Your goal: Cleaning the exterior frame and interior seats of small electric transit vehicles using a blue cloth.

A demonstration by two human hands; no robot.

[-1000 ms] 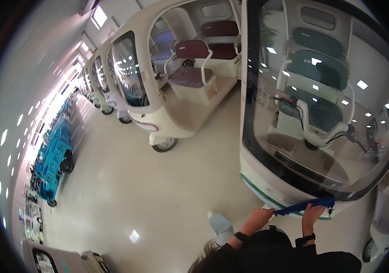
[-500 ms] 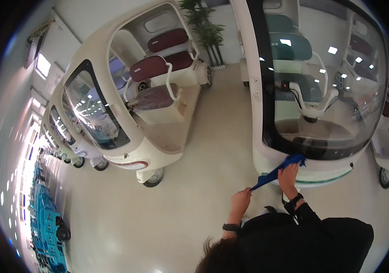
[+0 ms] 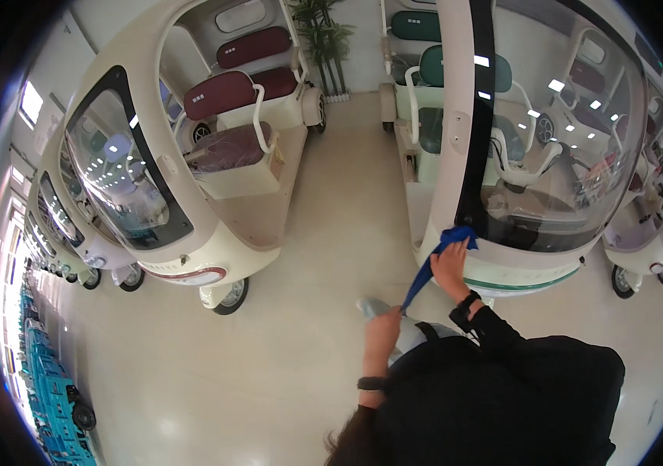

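Observation:
A blue cloth (image 3: 419,283) stretches at a slant between my two hands. My left hand (image 3: 382,330) is closed around its narrow lower end, low and to the left. Farther forward, my right hand (image 3: 449,269) grips the bunched upper part just below the windshield corner of a cream-white vehicle (image 3: 518,266) with a green stripe. The bunched end lies over the vehicle's front panel; whether it presses on the surface, I cannot tell. My right palm and part of the cloth under it are hidden.
Another cream three-wheeler (image 3: 262,254) with maroon seats stands to the left, beyond a tiled aisle (image 3: 339,202). More small vehicles line both sides. Potted bamboo (image 3: 324,46) stands by the back wall. Turquoise vehicles (image 3: 56,388) are at the far left.
Both hands and the cloth now appear farther left, with the bunched end at the windshield's lower left corner. My view has shifted, and a shoe and light trouser leg now show.

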